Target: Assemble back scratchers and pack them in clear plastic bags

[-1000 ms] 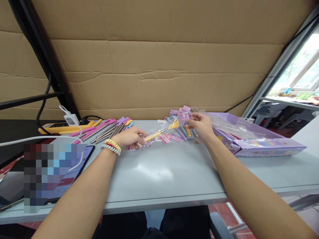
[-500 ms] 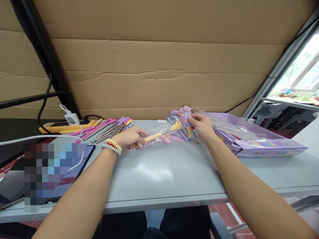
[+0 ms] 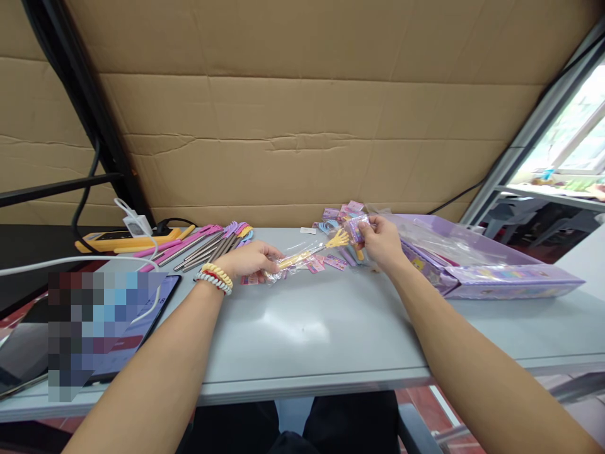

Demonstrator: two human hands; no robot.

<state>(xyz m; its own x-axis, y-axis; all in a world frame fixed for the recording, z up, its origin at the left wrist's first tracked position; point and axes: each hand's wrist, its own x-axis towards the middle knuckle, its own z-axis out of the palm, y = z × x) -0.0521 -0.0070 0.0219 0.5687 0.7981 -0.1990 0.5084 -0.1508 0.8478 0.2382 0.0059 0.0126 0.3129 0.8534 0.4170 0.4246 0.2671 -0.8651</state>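
My left hand (image 3: pixel 254 260), with a twisted bracelet at the wrist, is closed on the near end of a yellow back scratcher (image 3: pixel 337 239) in a clear plastic sleeve. Its hand-shaped head points right, towards my right hand (image 3: pixel 379 239). Between thumb and fingers, my right hand pinches a small purple printed card (image 3: pixel 358 228); whether the card is joined to the sleeve I cannot tell. Beneath and behind the scratcher lie several pink and purple cards (image 3: pixel 335 262) and more packaged pieces. Left of my left hand is a pile of loose back scratchers (image 3: pixel 204 250) with metal rods and coloured ends.
To the right stands an open purple box (image 3: pixel 515 281) with clear plastic in it. A yellow power strip (image 3: pixel 127 239) with a white charger and cables lies at the back left, near a tablet (image 3: pixel 137 340). Cardboard (image 3: pixel 302 145) walls off the table's back.
My right hand has shifted slightly, turning the purple card flatter. The yellow scratcher's head has moved a little to the right, towards the card. My left hand has barely moved.
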